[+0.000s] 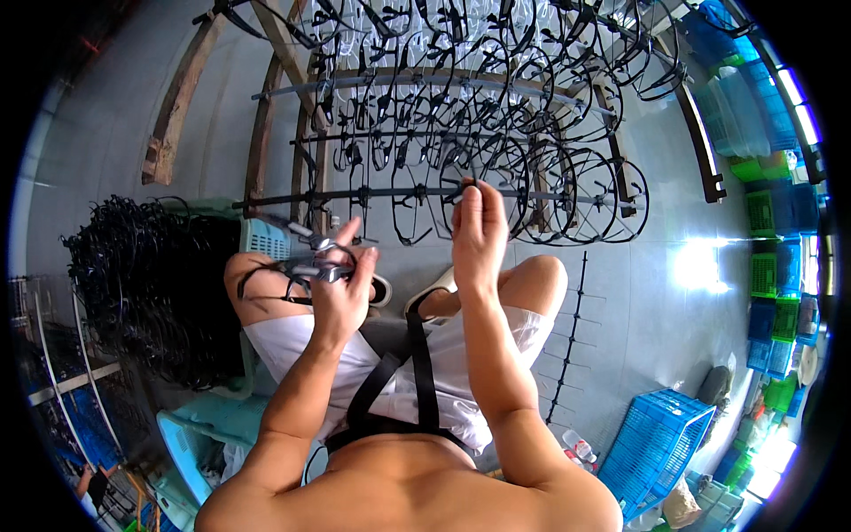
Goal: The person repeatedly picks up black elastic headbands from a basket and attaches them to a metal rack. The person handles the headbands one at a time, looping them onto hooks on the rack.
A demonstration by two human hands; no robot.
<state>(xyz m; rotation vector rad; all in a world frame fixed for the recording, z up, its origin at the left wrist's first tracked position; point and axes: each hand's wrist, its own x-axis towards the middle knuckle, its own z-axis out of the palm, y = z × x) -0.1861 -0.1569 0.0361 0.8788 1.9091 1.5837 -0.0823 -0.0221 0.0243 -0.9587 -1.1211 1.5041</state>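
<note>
The left hand (344, 282) grasped glossy black frames (308, 270), long axes roughly left-right, thin ends leftward; at the rod (390, 192), the right hand (480, 226)'s grip was unclear.

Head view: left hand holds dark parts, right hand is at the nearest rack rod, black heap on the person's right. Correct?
No: the head view shows the black heap on the person's left. The rest holds: left hand with dark parts, right hand at the nearest rack rod.
</note>
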